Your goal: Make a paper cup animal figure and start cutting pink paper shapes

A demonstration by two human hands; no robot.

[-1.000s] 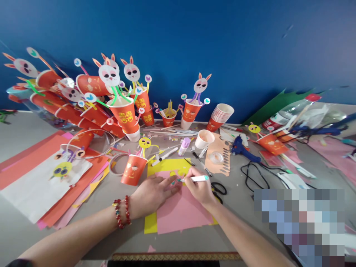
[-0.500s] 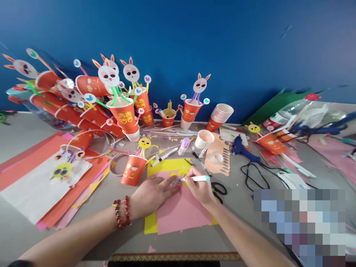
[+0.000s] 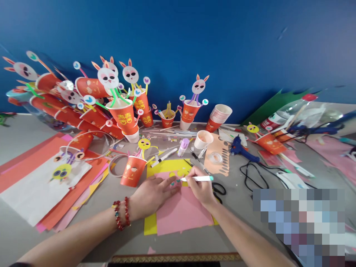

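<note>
A pink sheet lies over a yellow sheet on the grey table. My left hand rests flat on the pink sheet, its fingers spread, a red bead bracelet at the wrist. Pinched in my right hand is a white marker with a teal end, its tip at the upper part of the pink sheet. Small teal marks show between the fingertips of both hands. Black-handled scissors lie just right of my right hand, partly hidden.
Red cups with rabbit faces crowd the back left. Near my left hand stands a red cup with a yellow face. A blue glue gun and its cable lie right, a white cup behind the hands, coloured paper at left.
The back end of the marker in my right hand has shifted slightly to the right. My left hand stays in place on the paper. The view has moved very slightly.
</note>
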